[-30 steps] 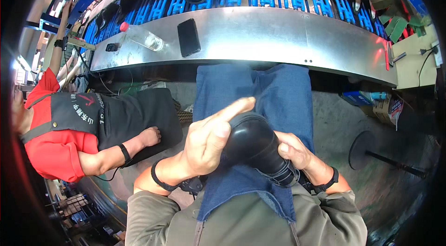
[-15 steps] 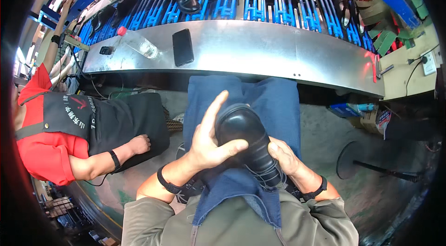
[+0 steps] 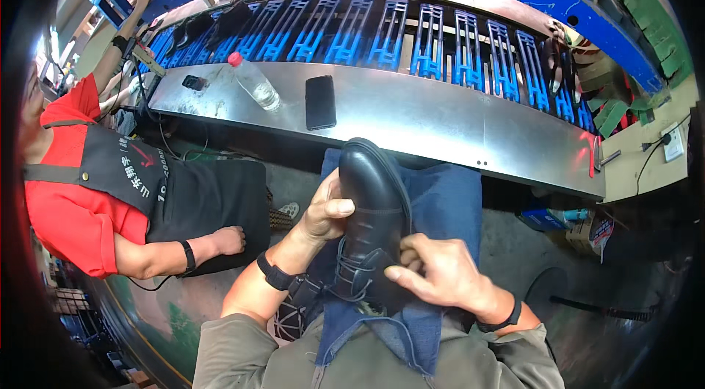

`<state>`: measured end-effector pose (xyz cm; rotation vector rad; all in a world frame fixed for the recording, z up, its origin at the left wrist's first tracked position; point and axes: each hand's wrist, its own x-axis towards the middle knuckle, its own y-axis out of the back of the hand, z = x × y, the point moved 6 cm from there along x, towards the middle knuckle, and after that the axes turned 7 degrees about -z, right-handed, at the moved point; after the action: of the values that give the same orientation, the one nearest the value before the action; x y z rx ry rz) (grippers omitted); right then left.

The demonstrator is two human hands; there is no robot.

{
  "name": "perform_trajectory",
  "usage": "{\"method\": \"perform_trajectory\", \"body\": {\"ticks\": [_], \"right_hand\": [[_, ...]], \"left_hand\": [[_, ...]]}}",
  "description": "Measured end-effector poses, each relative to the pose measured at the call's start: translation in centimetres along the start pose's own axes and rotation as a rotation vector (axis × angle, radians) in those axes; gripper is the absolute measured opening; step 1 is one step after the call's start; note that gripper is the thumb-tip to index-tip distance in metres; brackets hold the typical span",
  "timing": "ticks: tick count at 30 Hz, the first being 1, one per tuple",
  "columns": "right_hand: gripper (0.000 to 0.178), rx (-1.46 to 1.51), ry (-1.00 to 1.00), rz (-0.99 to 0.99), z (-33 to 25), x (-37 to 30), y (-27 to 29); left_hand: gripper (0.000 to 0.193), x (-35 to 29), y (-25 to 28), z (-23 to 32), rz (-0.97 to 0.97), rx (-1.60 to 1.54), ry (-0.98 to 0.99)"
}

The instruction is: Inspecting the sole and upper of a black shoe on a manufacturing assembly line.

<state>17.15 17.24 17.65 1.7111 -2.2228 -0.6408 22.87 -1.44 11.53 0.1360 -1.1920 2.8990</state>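
A black leather lace-up shoe (image 3: 374,205) lies on my lap over a blue denim apron (image 3: 440,205), toe pointing away from me. My left hand (image 3: 327,209) grips the shoe's left side near the toe, thumb on top. My right hand (image 3: 440,275) holds the shoe's heel end by the laces, fingers curled around it. Both wrists wear black bands.
A steel shelf (image 3: 440,124) runs in front of me, bearing a black phone (image 3: 320,101) and a clear bottle with a red cap (image 3: 253,80). Behind it runs a conveyor of blue racks (image 3: 440,44). At my left sits a person in a red shirt and black apron (image 3: 110,183).
The shoe has turned from sideways to upright with its toe pointing away. My left hand shifted from the top of it to its left side. My right hand came over the heel end.
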Motion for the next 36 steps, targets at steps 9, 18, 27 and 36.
{"method": "perform_trajectory", "body": {"ticks": [9, 18, 27, 36], "right_hand": [[0.057, -0.219, 0.357, 0.306, -1.6, 4.7, 6.3], [0.035, -0.049, 0.310, 0.134, -2.2, 5.2, 7.3], [0.019, 0.044, 0.535, 0.095, -2.5, 5.1, 8.1], [0.015, 0.408, 0.454, 0.048, -1.6, 5.1, 7.5]], "left_hand": [[0.097, 1.5, -3.4, -2.0, -0.034, 0.137, 0.040], [0.115, 1.6, -7.1, 1.9, 0.094, 0.972, -0.193], [0.086, 1.8, -9.4, 2.3, 0.079, 0.936, -0.160], [0.086, 2.0, -10.0, 2.1, -0.001, 0.842, -0.153]]}}
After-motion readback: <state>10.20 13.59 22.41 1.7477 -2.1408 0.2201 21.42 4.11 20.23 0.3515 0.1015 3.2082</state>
